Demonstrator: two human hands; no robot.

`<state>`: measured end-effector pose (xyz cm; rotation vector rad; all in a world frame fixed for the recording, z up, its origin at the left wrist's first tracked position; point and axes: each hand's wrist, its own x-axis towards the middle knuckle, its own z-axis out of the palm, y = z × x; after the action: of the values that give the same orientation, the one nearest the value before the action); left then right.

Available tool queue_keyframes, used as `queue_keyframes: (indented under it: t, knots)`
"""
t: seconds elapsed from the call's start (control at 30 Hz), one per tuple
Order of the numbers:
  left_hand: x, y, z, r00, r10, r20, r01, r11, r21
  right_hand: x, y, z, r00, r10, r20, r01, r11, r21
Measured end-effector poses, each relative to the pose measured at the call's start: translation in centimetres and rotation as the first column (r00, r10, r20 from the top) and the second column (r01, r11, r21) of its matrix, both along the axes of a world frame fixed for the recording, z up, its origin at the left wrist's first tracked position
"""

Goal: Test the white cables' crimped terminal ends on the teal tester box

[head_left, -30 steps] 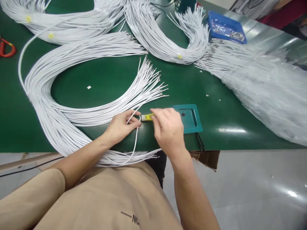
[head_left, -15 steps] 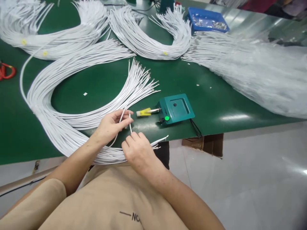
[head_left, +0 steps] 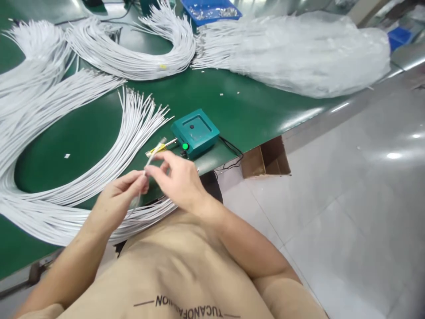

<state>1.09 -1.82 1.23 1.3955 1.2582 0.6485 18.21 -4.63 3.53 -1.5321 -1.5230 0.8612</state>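
Observation:
A white cable [head_left: 153, 157] runs up between my two hands, its upper end slanting over the yellow-wrapped metal rod of a teal box [head_left: 202, 128]. My left hand [head_left: 121, 195] pinches the cable lower down between thumb and fingers. Just above and to the right, my right hand [head_left: 181, 179] has its thumb and index finger closed about the same cable, other fingers curled. Below the left hand, part of the cable is blurred. A large bundle of white cables [head_left: 83, 186] curves around on the green table, and its near strands pass beneath both hands.
More cable bundles [head_left: 133, 60] lie at the back. A plastic-wrapped bundle [head_left: 308, 55] stretches right. The blue tray [head_left: 212, 12] holds small metal parts. A cardboard box [head_left: 267, 158] is on the floor past the edge of the green table [head_left: 262, 106].
The view has swung right. My right hand has moved up from the cable's lower part to above my left hand, and the cable's end now points toward the rod of the teal box.

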Motion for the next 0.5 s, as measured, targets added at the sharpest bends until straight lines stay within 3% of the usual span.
queue_keyframes:
  t: [0.1, 0.23, 0.33, 0.5]
  knots:
    - [0.3, -1.3, 0.2, 0.998, -0.062, 0.028, 0.063, 0.996, -0.060, 1.1, 1.5, 0.1, 0.925, -0.003, -0.380, -0.002, 1.000, -0.015]
    - [0.8, -1.7, 1.1, 0.999, -0.001, 0.054, 0.003, 0.999, -0.047, 2.0, 2.3, 0.5, 0.776, 0.020, -0.631, -0.056, 0.998, -0.038]
    - [1.4, -1.4, 2.0, 0.997, 0.010, 0.078, -0.008, 0.999, -0.031, 2.5, 2.4, 1.3, 0.716, 0.007, -0.698, -0.017, 1.000, -0.007]
    - [3.2, -0.5, 3.3, 0.983, 0.109, 0.149, -0.127, 0.985, 0.120, 2.8, 2.1, 2.0, 0.758, 0.061, -0.649, -0.070, 0.997, 0.011]
